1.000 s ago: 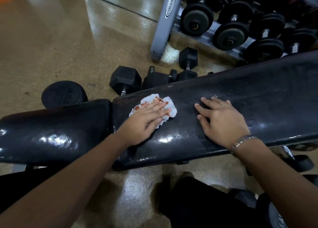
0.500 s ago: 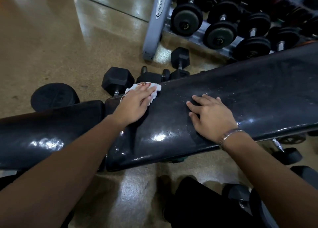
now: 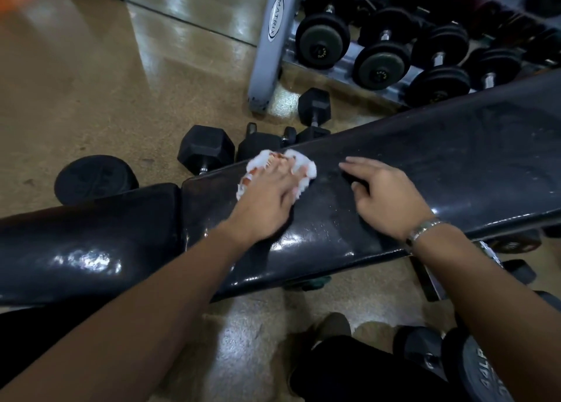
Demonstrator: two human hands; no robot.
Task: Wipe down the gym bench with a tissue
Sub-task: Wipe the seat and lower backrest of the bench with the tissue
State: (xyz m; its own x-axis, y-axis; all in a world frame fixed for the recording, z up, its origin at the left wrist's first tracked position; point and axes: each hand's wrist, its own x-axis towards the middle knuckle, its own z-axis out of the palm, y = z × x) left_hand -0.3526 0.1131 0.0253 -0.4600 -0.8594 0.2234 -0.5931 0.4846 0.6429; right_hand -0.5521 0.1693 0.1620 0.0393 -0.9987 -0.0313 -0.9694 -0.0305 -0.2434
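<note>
Bench: black padded bench (image 3: 455,165), glossy, in two parts. The long back pad runs up to the right and the seat pad (image 3: 91,243) lies to the left, with a narrow gap between them.
Tissue: white crumpled tissue (image 3: 307,168) with reddish-orange marks. It lies on the back pad near the far edge, close to the end by the gap, mostly covered by fingers.
Left hand: left hand (image 3: 267,195) lies flat with fingers straight and spread, pressing the tissue onto the pad. It is not curled round it.
Right hand: right hand (image 3: 385,195) rests on the same pad just to the right of the tissue, not touching it and holding nothing. The forefinger is stretched out and the other fingers are loosely bent.
Wrist: metal band (image 3: 423,228) on the right wrist.
Floor: tan floor (image 3: 91,83) with a sheen.
Hex dumbbells: black hex dumbbells (image 3: 206,146) on the floor just beyond the bench's far edge.
Round weight: black round weight (image 3: 94,177) on the floor, left of the hex dumbbells and beyond the seat pad.
Rack: grey rack (image 3: 270,46) marked MATRIX, carrying rows of round dumbbells (image 3: 382,63).
Near side: dark shoe (image 3: 334,325) on the floor below the bench.
</note>
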